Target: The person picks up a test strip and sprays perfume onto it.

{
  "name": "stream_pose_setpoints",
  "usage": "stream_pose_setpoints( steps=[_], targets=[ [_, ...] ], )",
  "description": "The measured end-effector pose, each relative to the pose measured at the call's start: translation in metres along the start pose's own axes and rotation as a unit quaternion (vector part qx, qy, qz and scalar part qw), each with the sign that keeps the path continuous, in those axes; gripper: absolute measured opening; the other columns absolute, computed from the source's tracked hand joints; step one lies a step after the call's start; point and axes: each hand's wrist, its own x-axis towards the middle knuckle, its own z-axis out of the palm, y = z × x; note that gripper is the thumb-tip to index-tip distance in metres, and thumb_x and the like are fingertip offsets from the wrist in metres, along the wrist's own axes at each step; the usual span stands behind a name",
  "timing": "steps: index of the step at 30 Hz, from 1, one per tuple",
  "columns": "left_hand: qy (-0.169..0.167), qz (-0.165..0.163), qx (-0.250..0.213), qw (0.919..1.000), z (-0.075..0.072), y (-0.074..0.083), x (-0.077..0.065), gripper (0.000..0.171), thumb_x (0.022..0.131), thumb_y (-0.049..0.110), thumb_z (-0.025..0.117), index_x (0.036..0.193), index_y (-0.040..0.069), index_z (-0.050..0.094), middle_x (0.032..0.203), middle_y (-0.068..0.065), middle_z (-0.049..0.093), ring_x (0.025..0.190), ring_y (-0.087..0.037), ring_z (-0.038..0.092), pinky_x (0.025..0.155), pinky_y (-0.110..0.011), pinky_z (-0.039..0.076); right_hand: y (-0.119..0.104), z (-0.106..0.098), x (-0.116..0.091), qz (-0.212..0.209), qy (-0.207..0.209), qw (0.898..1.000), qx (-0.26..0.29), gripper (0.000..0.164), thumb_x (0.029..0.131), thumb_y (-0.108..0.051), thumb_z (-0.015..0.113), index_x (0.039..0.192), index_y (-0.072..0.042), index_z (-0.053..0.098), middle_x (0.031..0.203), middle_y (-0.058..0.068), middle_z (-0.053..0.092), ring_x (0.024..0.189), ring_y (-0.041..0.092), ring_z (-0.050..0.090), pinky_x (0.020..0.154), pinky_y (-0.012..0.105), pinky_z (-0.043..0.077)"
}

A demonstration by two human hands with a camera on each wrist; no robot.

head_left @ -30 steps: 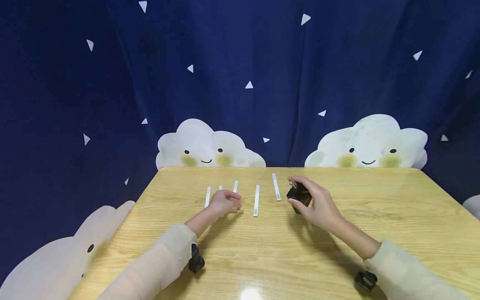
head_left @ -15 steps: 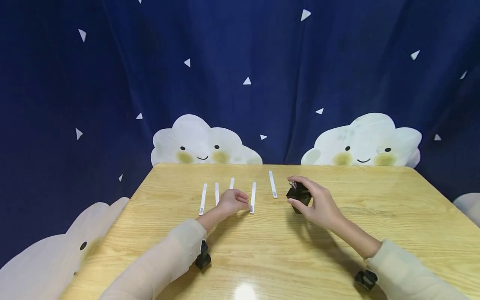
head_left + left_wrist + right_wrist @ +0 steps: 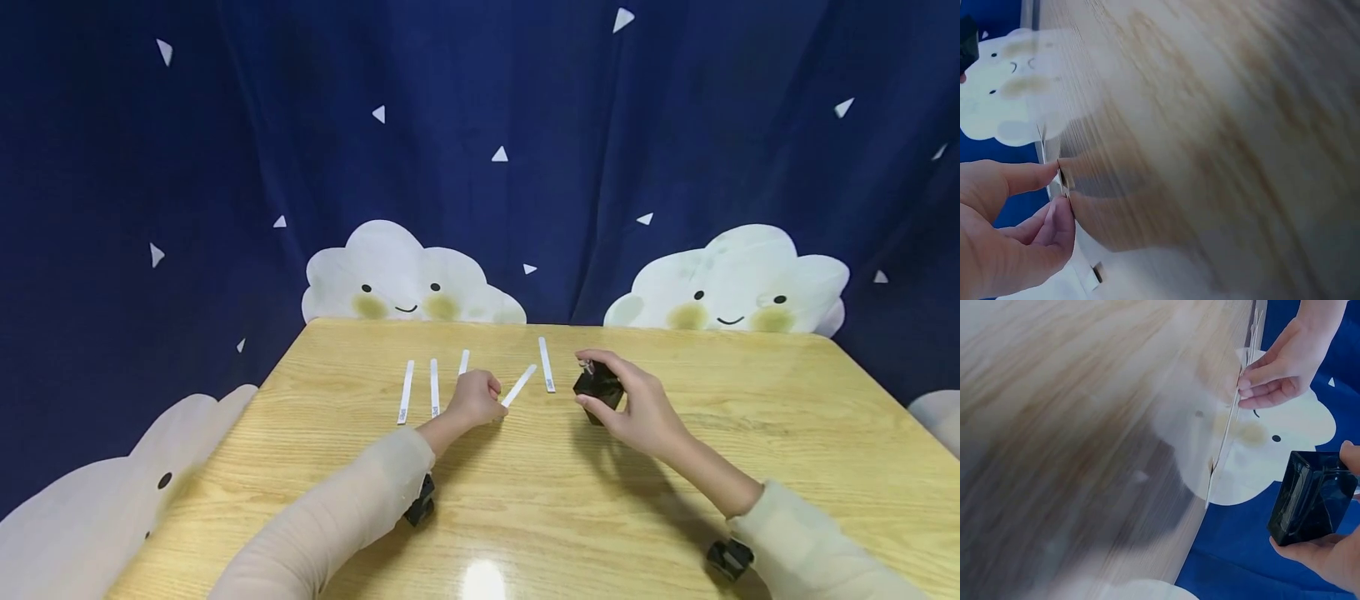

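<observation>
My left hand (image 3: 475,400) is low over the table, thumb and fingers pinching the near end of a white paper test strip (image 3: 520,385), which slants away to the right. In the left wrist view the thumb and fingertips meet at the strip's edges, close to the wood. My right hand (image 3: 637,410) grips a dark glass perfume bottle (image 3: 1310,497) between thumb and fingers, held above the table. A small shiny top shows on the bottle in the head view. To the right of the pinched strip lies another test strip (image 3: 546,365), its small printed mark towards me.
Further left on the wooden table (image 3: 600,517) lie a white strip (image 3: 406,392), a second strip (image 3: 434,387) and a third strip (image 3: 464,362), partly behind the left hand. A dark blue curtain (image 3: 450,183) with clouds hangs beyond the far edge.
My left hand has moved right across the strips and taken hold of one, whose far end has swung to the right. The right hand holds the bottle in the same place.
</observation>
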Motion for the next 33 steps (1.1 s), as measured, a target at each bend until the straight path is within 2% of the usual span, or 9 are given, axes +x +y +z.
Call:
stream_pose_setpoints(
  steps=[6, 11, 19, 26, 33],
  targets=[
    [0.002, 0.003, -0.002, 1.0000, -0.004, -0.003, 0.000, 0.025, 0.070, -0.004, 0.078, 0.091, -0.007, 0.066, 0.078, -0.011, 0.066, 0.065, -0.010, 0.055, 0.060, -0.018, 0.052, 0.004, -0.005, -0.004, 0.004, 0.004, 1.000, -0.006, 0.058, 0.075, -0.012, 0.081, 0.128, -0.013, 0.057, 0.118, 0.007, 0.068, 0.099, 0.019, 0.067, 0.075, 0.038, 0.056],
    [-0.001, -0.010, -0.010, 0.9999, -0.006, -0.004, -0.001, 0.024, 0.070, -0.004, 0.078, 0.091, -0.006, 0.067, 0.080, -0.013, 0.068, 0.068, -0.012, 0.057, 0.060, -0.018, 0.052, 0.008, -0.007, -0.007, 0.007, 0.003, 1.000, -0.006, 0.059, 0.076, -0.013, 0.081, 0.130, -0.015, 0.057, 0.119, 0.007, 0.068, 0.100, 0.019, 0.067, 0.076, 0.040, 0.057],
    [-0.011, -0.034, -0.049, 0.9981, -0.004, -0.007, -0.001, 0.023, 0.073, -0.007, 0.075, 0.094, -0.008, 0.066, 0.079, -0.012, 0.067, 0.066, -0.012, 0.060, 0.058, -0.018, 0.056, 0.011, -0.010, -0.011, 0.014, 0.006, 1.000, -0.010, 0.059, 0.076, -0.013, 0.081, 0.130, -0.017, 0.057, 0.118, 0.006, 0.068, 0.097, 0.019, 0.067, 0.074, 0.037, 0.056],
    [-0.017, -0.037, -0.041, 0.9983, -0.003, -0.006, -0.002, 0.017, 0.075, -0.004, 0.073, 0.091, -0.006, 0.067, 0.077, -0.011, 0.068, 0.057, -0.009, 0.056, 0.051, -0.016, 0.051, 0.012, -0.011, -0.013, 0.015, 0.009, 1.000, -0.009, 0.059, 0.076, -0.012, 0.081, 0.129, -0.016, 0.057, 0.117, 0.006, 0.068, 0.096, 0.018, 0.067, 0.074, 0.037, 0.055],
    [-0.022, -0.045, -0.066, 0.9965, -0.001, -0.006, -0.004, 0.011, 0.078, -0.004, 0.069, 0.089, -0.006, 0.068, 0.073, -0.009, 0.066, 0.052, -0.007, 0.052, 0.045, -0.014, 0.045, 0.012, -0.011, -0.014, 0.024, 0.008, 1.000, -0.005, 0.059, 0.075, -0.012, 0.081, 0.129, -0.017, 0.057, 0.116, 0.006, 0.068, 0.086, 0.013, 0.065, 0.066, 0.031, 0.053]
  ],
)
